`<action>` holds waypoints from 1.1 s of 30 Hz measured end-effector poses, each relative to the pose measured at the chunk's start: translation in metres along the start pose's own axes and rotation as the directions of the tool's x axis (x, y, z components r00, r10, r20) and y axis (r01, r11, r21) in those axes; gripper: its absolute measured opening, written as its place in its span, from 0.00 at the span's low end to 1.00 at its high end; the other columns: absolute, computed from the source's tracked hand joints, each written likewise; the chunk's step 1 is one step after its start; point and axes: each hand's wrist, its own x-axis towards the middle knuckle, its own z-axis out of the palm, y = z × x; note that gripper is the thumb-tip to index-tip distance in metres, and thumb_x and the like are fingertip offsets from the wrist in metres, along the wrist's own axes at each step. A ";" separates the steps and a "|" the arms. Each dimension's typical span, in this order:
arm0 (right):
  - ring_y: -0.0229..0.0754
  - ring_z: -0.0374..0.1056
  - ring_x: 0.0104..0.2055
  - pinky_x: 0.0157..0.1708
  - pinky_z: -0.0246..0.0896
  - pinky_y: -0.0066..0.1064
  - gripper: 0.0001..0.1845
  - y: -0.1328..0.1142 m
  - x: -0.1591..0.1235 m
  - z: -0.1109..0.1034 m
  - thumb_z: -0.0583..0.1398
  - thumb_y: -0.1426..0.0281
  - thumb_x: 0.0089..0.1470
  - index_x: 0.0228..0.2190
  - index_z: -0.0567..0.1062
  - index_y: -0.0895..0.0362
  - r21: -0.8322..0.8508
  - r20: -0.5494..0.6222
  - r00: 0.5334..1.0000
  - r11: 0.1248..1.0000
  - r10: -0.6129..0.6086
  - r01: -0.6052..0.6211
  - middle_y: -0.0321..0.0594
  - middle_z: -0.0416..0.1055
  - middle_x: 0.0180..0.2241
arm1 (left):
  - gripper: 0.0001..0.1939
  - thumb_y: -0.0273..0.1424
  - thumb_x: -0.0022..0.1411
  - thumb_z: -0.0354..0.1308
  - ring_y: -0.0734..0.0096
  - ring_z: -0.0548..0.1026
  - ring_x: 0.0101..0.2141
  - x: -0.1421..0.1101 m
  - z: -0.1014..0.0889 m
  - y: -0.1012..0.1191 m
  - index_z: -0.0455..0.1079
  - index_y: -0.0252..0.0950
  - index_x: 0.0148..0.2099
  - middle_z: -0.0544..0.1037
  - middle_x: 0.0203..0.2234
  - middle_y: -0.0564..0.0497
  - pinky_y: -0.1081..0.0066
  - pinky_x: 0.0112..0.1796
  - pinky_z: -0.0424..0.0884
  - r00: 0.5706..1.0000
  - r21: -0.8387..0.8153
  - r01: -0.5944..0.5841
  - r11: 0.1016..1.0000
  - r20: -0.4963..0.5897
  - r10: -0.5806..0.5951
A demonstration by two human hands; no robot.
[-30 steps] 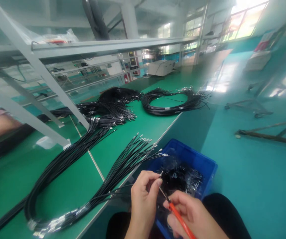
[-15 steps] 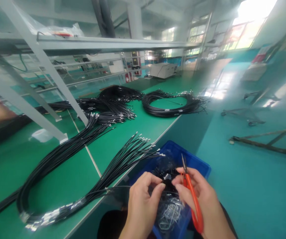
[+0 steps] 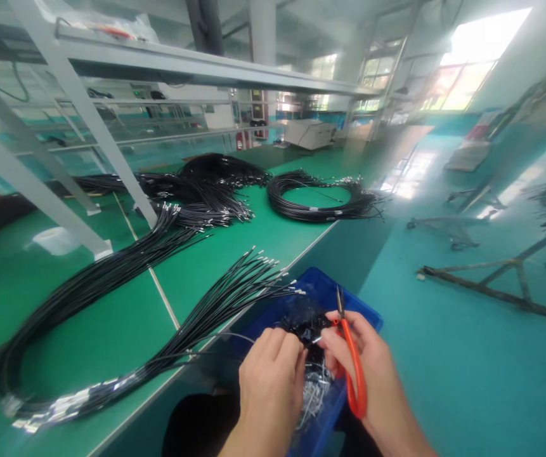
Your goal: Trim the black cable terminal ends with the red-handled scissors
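The fingers (image 3: 288,343) of the left hand (image 3: 269,387) were closed on a thin black cable (image 3: 238,334); those of the right hand (image 3: 370,355) were clamped around orange-handled scissors (image 3: 356,371), blades up. Below sat a blue bin (image 3: 369,314). Beyond, the green table (image 3: 273,236) carried a curved cable bundle (image 3: 94,277), then a cable coil (image 3: 301,212).

The red-handled scissors (image 3: 352,348), earlier aimed at the left hand (image 3: 271,374), now point away beyond the right hand (image 3: 364,352); the left has rolled knuckles-up, the right closing in beside it
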 end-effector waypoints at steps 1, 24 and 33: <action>0.32 0.59 0.18 0.18 0.55 0.23 0.20 0.000 0.001 0.001 0.66 0.63 0.44 0.37 0.65 0.55 -0.020 -0.002 1.000 1.000 -0.012 0.012 0.28 0.67 0.20 | 0.10 0.26 0.62 0.50 0.69 0.66 0.26 -0.001 0.001 0.000 0.63 0.36 0.27 0.67 0.22 0.52 0.72 0.27 0.59 1.000 0.021 -0.015 1.000 -0.008 0.015; 0.33 0.65 0.21 0.21 0.61 0.22 0.17 0.009 -0.014 -0.017 0.67 0.67 0.40 0.33 0.71 0.56 -0.116 0.292 0.955 0.993 0.047 -0.013 0.36 0.72 0.24 | 0.06 0.26 0.57 0.57 0.71 0.70 0.29 0.004 -0.007 -0.018 0.65 0.37 0.28 0.71 0.24 0.55 0.72 0.32 0.64 0.963 -0.403 0.268 0.875 0.086 -0.255; 0.24 0.55 0.11 0.11 0.47 0.17 0.23 0.016 -0.006 -0.025 0.67 0.59 0.40 0.33 0.68 0.60 -0.094 0.668 0.668 0.928 0.327 -0.361 0.40 0.74 0.22 | 0.05 0.25 0.56 0.57 0.71 0.70 0.29 0.006 -0.012 -0.015 0.66 0.37 0.29 0.71 0.25 0.55 0.72 0.32 0.65 0.972 -0.454 0.223 0.863 0.030 -0.235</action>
